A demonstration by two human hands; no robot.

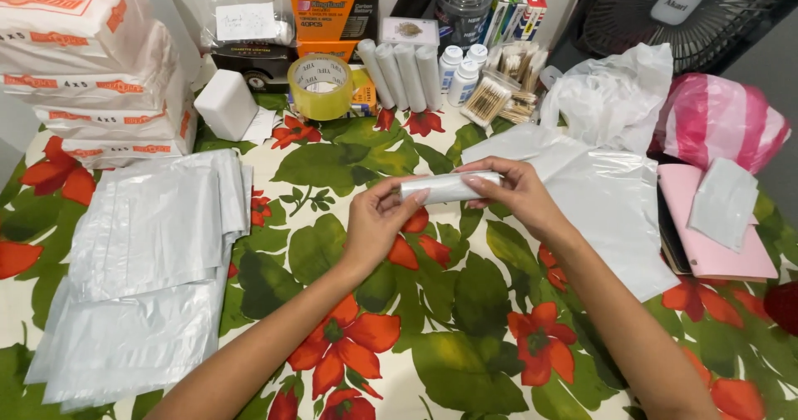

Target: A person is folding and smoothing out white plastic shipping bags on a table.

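Both my hands hold one rolled-up white plastic bag (445,186) level above the flowered tablecloth (432,320). My left hand (378,220) grips its left end, fingers curled around it. My right hand (511,189) pinches its right end from above. Several finished white rolls (401,75) lie side by side at the back of the table. A stack of flat grey plastic bags (150,262) lies to my left, and a loose flat bag (607,204) lies under my right wrist.
Stacked white packs (91,62) stand back left, next to a white block (224,102) and a yellow tape roll (321,86). Small white bottles (462,71), cotton swabs (503,87), a crumpled white bag (611,96), a pink striped bag (719,121) and a pink notebook (715,249) sit right.
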